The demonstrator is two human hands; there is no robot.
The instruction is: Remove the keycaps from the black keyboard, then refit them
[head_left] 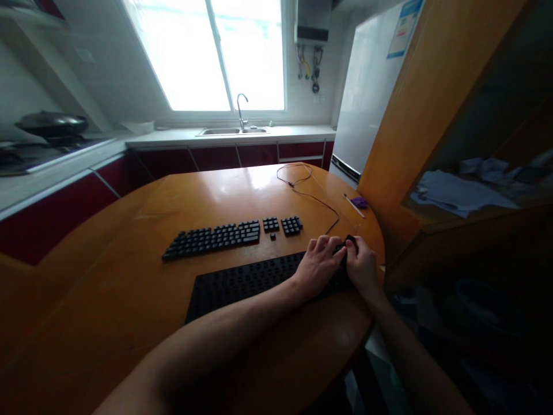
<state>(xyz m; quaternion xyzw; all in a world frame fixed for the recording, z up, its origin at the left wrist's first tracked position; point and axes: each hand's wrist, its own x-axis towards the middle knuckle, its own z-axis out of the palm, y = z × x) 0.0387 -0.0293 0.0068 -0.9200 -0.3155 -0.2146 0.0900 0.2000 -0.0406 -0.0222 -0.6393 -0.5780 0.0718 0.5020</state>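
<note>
A black keyboard (246, 280) lies across the near part of the wooden table, its keycaps off over the part I can see. My left hand (318, 262) is bent over its right end, fingers curled toward the far edge and fingertips partly hidden. Close beside it, my right hand (362, 264) pinches a small dark piece (349, 238) between thumb and fingers at the keyboard's right corner; its exact kind is unclear. Behind the keyboard, black keycaps (216, 236) sit in rows, with smaller groups of keycaps (291, 225) to the right and a single keycap (272, 236) apart from them.
A thin cable (317, 197) loops over the far right of the table (129, 230). Near the right edge lie a white stick (353, 205) and a purple cloth-like thing (359, 202). A wooden cabinet (400, 109) borders the right side; a sink (220, 131) is beyond.
</note>
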